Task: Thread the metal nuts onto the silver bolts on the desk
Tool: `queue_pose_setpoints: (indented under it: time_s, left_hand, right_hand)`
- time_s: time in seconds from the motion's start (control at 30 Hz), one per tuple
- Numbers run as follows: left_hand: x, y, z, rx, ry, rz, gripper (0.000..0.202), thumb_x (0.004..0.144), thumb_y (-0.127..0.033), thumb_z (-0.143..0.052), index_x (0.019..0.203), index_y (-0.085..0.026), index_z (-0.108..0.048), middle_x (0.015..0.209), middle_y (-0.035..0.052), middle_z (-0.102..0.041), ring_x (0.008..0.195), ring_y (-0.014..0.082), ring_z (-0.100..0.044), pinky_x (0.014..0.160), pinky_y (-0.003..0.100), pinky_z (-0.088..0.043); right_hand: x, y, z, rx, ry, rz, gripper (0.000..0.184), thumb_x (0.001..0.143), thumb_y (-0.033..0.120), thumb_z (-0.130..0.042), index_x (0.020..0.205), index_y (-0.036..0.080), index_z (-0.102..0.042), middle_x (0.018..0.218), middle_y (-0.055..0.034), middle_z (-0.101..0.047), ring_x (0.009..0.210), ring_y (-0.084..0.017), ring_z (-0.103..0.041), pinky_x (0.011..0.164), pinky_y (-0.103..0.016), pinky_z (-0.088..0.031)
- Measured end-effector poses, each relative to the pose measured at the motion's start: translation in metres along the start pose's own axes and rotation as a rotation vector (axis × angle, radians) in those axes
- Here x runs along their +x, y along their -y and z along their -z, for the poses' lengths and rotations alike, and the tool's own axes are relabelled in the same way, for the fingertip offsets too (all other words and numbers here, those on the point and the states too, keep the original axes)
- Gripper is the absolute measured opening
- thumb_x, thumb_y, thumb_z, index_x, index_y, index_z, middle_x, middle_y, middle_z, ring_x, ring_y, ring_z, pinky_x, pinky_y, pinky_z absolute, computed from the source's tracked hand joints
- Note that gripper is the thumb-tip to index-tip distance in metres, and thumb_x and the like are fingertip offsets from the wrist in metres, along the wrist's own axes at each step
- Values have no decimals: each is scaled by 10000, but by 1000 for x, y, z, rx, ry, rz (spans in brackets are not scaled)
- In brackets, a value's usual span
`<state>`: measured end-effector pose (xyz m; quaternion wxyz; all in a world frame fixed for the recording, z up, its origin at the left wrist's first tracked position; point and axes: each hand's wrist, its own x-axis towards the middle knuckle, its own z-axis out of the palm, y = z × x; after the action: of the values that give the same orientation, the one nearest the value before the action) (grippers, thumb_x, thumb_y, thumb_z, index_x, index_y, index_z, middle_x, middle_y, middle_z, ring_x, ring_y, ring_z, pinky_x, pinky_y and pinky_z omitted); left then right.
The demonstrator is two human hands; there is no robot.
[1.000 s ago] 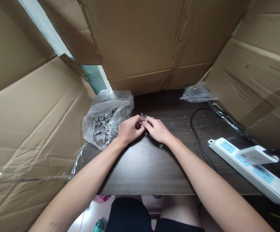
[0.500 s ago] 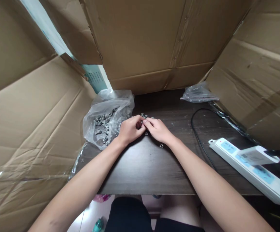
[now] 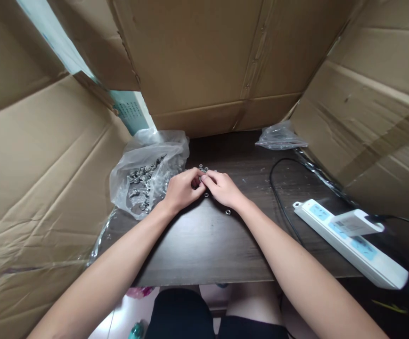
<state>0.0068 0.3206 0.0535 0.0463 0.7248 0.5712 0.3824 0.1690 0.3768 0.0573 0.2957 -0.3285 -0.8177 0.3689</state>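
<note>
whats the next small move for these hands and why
Perhaps ease the right hand back slightly for a clearer look: its fingers meet those of the left hand, largely hiding whatever is between them, and small metal nuts lie close by.

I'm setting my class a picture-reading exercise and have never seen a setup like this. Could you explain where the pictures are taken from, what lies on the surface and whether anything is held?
There is no machine here, only a person's bare left hand and right hand. Every picture comes from one camera on the person's head, looking forward and down.

The hands meet over a dark table, fingertips together; anything pinched there is too hidden to name. Small loose nuts lie around them. Beside the left hand is a see-through bag with metal pieces inside. To the right are a smaller plastic bag, a black cable and a white power strip. Cardboard stands around the table.
</note>
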Motion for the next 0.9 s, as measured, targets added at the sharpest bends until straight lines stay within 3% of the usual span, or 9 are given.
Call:
queue_pose_setpoints:
  time_s: [0.27, 0.73, 0.9]
  left_hand:
    - [1, 0, -1, -2, -18, -8, 100, 844, -197, -616, 934, -200, -659, 728, -9, -661, 664, 137, -615, 659, 254, -457]
    - [1, 2, -1, -17, -10, -18, 111, 845, -203, -636, 951, -198, -667, 733, -16, -655, 671, 131, -614, 658, 249, -447]
    - [0, 2, -1, -9, -10, -2, 110, 854, -210, -632, 957, -202, -669, 729, -12, -660, 666, 136, -616, 652, 251, -447]
  right_hand:
    - [0, 2, 1, -9, 8, -25, 345, 1008, 362, -447, 711, 198, -511, 694, -3, -568, 668, -156, -500, 641, -276, -313]
    - [-1, 2, 3, 3, 14, -13, 257, 987, 295, -481, 766, 195, -566, 731, 3, -595, 717, -164, -532, 667, -274, -329]
    - [-1, 3, 2, 14, 17, -16, 331, 1001, 337, -462, 718, 191, -549, 679, 5, -571, 664, -156, -511, 643, -277, -325]
